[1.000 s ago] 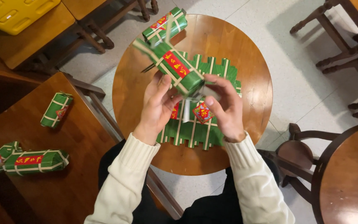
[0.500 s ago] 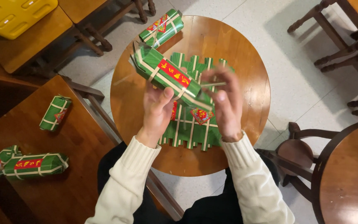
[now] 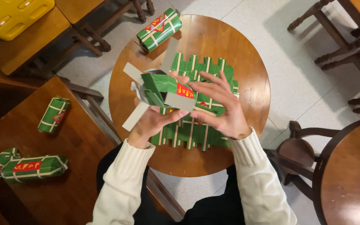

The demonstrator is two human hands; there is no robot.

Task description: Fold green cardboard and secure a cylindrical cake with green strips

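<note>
Above the round wooden table (image 3: 246, 54), in the head view, a half-folded green cardboard box with grey flaps and a red label (image 3: 163, 89) is held up between both hands. The left hand (image 3: 153, 121) is cupped beneath it, thumb and fingers closed on its underside. The right hand (image 3: 219, 106) is pressed against its labelled end, fingers spread. Beneath the hands a stack of flat green cardboard sheets with pale stripes (image 3: 196, 129) is spread on the table. A finished green box with pale straps and a red label (image 3: 159, 28) lies at the far edge. On the side table (image 3: 76, 166) at left, a small green box (image 3: 53, 114) and a longer green box (image 3: 32, 166) are lying.
</note>
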